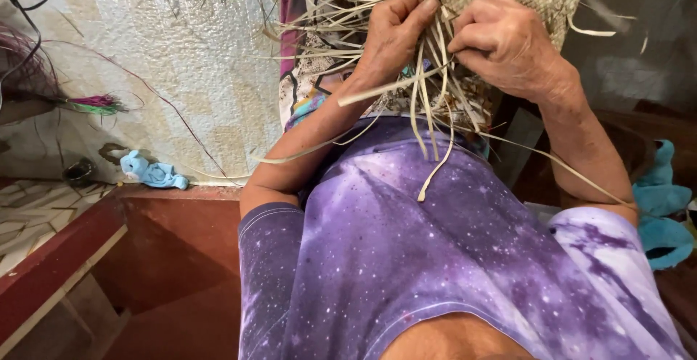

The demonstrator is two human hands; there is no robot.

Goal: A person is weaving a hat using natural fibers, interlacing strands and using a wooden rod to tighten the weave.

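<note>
Here's the person's purple short-sleeved cotton shirt [406,258], and it fills the lower middle of the view. The print is a galaxy pattern: deep violet patches, paler lilac clouds, tiny white speckles scattered like stars all over. One short sleeve [265,258] on the view's left is darker, nearly indigo, with a stitched hem around the upper arm. The other sleeve [617,258] on the view's right runs much lighter, washed lilac and white with darker purple blotches. Both forearms are bare below the sleeves, no watch, no bracelet showing. The left hand [392,37] and right hand [508,44] are bare too, no rings or gloves in sight, knuckles creased.
</note>
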